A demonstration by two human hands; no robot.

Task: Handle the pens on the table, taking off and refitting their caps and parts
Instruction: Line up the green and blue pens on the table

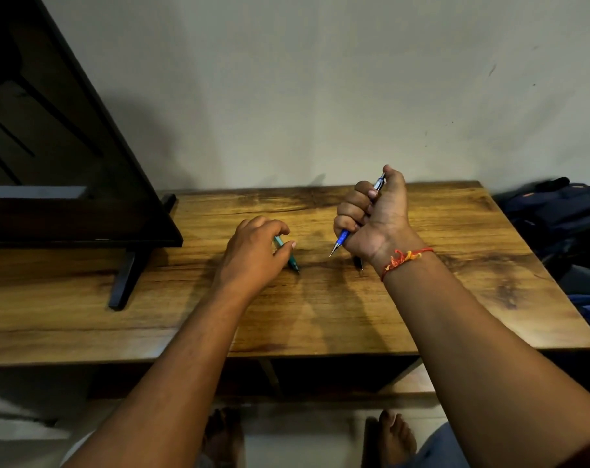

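Note:
My right hand (pixel 374 214) is fisted around a blue pen (pixel 341 238), raised a little off the wooden table (pixel 422 298). The pen's metal tip points down-left and its clear upper end sticks out above my thumb. My left hand (pixel 253 248) rests on the table with thumb and fingers around a green pen (pixel 288 256) that lies on the wood, dark tip toward me. A dark pen (pixel 358 263) lies mostly hidden under my right wrist. A red-orange thread band circles that wrist.
A black monitor (pixel 67 146) on a dark stand (pixel 126 278) fills the table's left part. The wall runs close behind the table. A dark blue bag (pixel 557 214) lies off the right edge. My bare feet show below the front edge.

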